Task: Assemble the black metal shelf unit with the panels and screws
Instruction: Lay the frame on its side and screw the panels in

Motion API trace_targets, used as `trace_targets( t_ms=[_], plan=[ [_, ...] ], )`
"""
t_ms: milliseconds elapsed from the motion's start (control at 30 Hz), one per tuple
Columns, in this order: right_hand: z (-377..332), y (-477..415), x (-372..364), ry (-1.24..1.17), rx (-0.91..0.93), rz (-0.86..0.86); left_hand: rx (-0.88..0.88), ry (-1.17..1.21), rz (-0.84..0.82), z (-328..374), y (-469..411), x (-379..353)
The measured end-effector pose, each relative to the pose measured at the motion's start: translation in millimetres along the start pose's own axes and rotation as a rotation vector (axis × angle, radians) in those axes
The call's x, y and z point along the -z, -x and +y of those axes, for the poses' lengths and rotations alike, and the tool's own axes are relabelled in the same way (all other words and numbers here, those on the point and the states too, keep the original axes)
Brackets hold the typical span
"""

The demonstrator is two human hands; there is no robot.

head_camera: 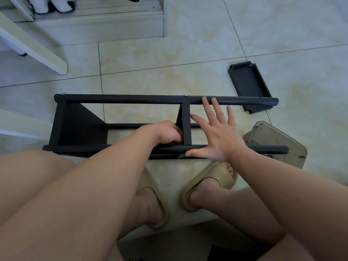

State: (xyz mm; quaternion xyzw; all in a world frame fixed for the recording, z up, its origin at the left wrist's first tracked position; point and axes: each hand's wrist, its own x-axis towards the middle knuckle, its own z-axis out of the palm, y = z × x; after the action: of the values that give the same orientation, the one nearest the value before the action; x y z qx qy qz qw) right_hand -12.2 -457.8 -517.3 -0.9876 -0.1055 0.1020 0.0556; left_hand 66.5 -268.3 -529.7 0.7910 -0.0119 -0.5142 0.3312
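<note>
The black metal shelf unit (131,99) lies on its side on the tiled floor, its tubular posts running left to right. One panel (79,127) is fixed at the left end and a middle panel (186,125) stands between the posts. My left hand (167,132) curls its fingers against the left face of the middle panel near the front post. My right hand (216,132) is spread flat above the frame right of that panel, thumb on the front post (267,149). A loose black panel (248,83) lies on the floor at the right, behind the far post.
A translucent brown plastic box (282,146) sits on the floor at the right under the post ends. A white cabinet base (98,25) and a white slanted board (32,48) stand at the back left. My feet in tan slippers (211,183) are just before the frame.
</note>
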Motion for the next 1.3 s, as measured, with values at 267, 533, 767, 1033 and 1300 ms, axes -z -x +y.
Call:
trace_targets(
  t_ms=[267,533,767,1033,1300],
  plan=[
    [-0.6,0.8,1.6,0.005,0.005,0.005,0.039,0.262,-0.096,-3.0,-1.6,2.3],
    [-0.8,0.4,1.1,0.009,0.001,0.002,0.075,0.284,-0.278,-5.2,-2.1,6.9],
    [-0.4,-0.1,-0.2,0.021,0.004,0.007,0.097,0.281,-0.279,-1.9,-0.1,5.0],
    [-0.3,-0.2,-0.9,0.032,0.007,0.003,0.069,0.210,-0.226,-0.5,-0.3,4.1],
    [0.7,-0.4,-2.3,0.027,0.016,0.003,0.089,0.215,-0.266,-3.1,-2.7,5.9]
  ],
)
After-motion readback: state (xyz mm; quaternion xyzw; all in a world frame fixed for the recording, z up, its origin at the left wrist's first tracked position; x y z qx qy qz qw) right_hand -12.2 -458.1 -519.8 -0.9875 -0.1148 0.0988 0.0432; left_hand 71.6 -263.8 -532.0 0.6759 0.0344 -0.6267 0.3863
